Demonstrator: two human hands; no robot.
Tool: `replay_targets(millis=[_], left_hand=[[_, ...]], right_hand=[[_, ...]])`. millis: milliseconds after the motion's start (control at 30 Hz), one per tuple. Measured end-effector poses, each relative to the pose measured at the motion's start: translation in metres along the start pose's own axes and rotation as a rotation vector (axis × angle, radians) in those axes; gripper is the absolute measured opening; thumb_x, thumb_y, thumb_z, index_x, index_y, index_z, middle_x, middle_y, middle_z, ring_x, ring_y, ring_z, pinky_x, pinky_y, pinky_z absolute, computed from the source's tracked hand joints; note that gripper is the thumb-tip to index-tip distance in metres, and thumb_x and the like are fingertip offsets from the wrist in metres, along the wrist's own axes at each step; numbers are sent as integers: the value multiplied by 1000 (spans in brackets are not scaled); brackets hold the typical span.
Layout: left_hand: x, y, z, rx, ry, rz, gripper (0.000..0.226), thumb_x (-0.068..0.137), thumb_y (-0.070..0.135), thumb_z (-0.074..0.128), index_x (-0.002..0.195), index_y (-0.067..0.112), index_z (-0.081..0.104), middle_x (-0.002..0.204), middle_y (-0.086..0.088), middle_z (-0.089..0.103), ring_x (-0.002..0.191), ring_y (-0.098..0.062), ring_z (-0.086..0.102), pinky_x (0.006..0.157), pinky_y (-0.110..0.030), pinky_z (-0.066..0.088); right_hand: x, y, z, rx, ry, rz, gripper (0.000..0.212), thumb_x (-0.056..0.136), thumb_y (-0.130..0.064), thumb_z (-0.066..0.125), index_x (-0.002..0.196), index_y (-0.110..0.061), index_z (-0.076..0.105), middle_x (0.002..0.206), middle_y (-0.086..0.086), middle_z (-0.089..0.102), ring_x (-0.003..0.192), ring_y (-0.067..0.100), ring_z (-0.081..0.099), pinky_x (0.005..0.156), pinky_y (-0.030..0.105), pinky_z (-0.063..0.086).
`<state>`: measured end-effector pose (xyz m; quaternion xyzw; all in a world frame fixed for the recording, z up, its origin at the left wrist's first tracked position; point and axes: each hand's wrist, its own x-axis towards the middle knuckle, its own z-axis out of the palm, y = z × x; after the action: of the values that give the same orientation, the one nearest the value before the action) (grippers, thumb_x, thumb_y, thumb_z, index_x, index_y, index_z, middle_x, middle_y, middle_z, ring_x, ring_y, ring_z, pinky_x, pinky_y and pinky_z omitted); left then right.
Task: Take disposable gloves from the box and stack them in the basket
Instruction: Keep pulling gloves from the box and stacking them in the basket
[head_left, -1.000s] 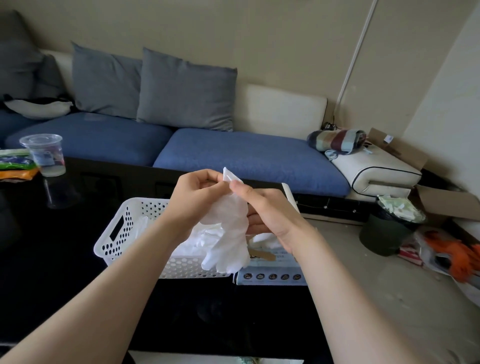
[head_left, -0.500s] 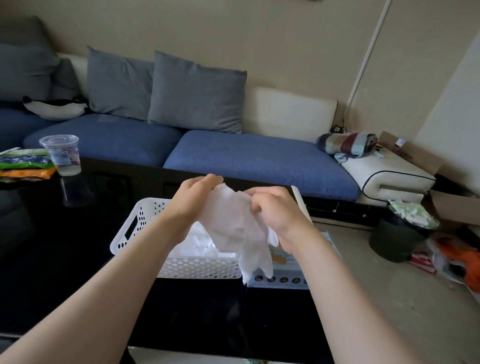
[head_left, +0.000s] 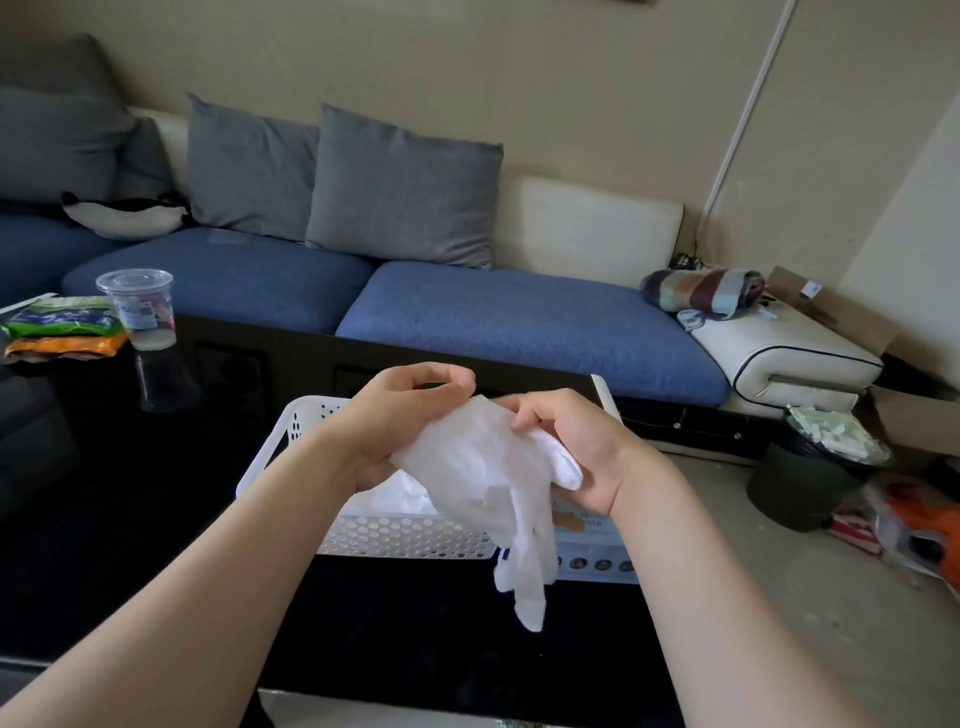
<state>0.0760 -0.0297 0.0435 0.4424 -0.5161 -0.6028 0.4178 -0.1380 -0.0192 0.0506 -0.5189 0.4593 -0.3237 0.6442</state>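
On the black table (head_left: 130, 519), from the left: one stack of snack packets (head_left: 57, 327), one clear lidded cup (head_left: 137, 306), one white perforated basket (head_left: 395, 538) and one glove box (head_left: 592, 545), which stands just beside the basket's right wall. The basket holds a white pile of gloves (head_left: 405, 496); their number cannot be told. Two hands are raised over the basket and box, with one white glove (head_left: 493, 483) stretched between them. The left hand (head_left: 400, 421) grips the glove's left edge with curled fingers. The right hand (head_left: 576, 452) pinches its right side, fingers curled over the top edge. The glove's fingers hang down, crossing the basket's near wall and the box front. One dark bin (head_left: 800, 483) stands on the floor at the right.
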Motion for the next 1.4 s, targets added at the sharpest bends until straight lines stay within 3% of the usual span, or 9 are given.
replay_targets(millis=[167,267,400,500,633,767,900,1167,1400], left_hand=[[13,-12,-11,201,210,-25,9,100,24,70,108,21,67,108,-10,72,90,-27,67,74,-40,56],[17,-19,-15,332,212,-15,10,103,23,63,112,25,61,110,-10,68,89,-26,64,67,-35,54],[22,-25,-19,535,244,94,4,105,24,57,108,27,56,107,-3,64,89,-22,62,66,-31,49],[24,-25,-24,591,316,137,4,104,26,60,107,26,56,105,1,62,90,-18,61,68,-29,47],[23,-26,-38,781,396,175,7,106,23,59,110,21,54,100,3,61,81,-12,56,59,-26,40],[25,-32,-58,974,428,164,9,108,27,55,109,21,49,98,-1,61,74,-20,57,59,-33,44],[27,-38,-74,1052,396,101,14,109,32,50,109,19,45,90,-5,61,79,-26,61,72,-43,54],[31,-48,-89,1174,466,-17,15,109,23,48,105,11,41,94,-11,54,74,-25,54,58,-36,42],[27,-42,-82,1408,562,-69,20,99,11,65,107,13,46,96,-5,52,85,-25,57,57,-33,38]], right_hand=[[-1,5,-4,-269,282,32,19,71,-4,54,76,-7,71,62,4,60,61,19,56,64,31,46],[5,7,-1,-340,475,25,18,64,-15,60,76,-5,69,68,7,60,70,25,55,70,38,45],[22,13,12,-581,717,-114,19,86,-11,52,74,-2,64,70,4,54,67,24,47,62,30,33],[34,18,24,-824,806,-182,28,100,-12,48,75,-17,59,75,-2,53,67,19,46,53,28,26],[54,26,30,-1110,806,-241,19,109,-25,47,112,-22,66,96,-1,59,77,18,51,57,30,32],[68,30,31,-1255,784,-307,25,113,-38,46,113,-21,65,91,-2,59,80,20,52,55,31,32],[81,34,29,-1266,699,-341,25,111,-43,48,116,-26,66,96,-1,68,87,22,63,70,38,54],[96,41,26,-1154,624,-389,22,105,-40,65,125,-29,66,94,-7,71,82,11,68,71,39,62],[92,28,26,-1118,512,-476,27,108,-29,58,132,-23,68,114,-2,63,106,17,61,93,44,57]])
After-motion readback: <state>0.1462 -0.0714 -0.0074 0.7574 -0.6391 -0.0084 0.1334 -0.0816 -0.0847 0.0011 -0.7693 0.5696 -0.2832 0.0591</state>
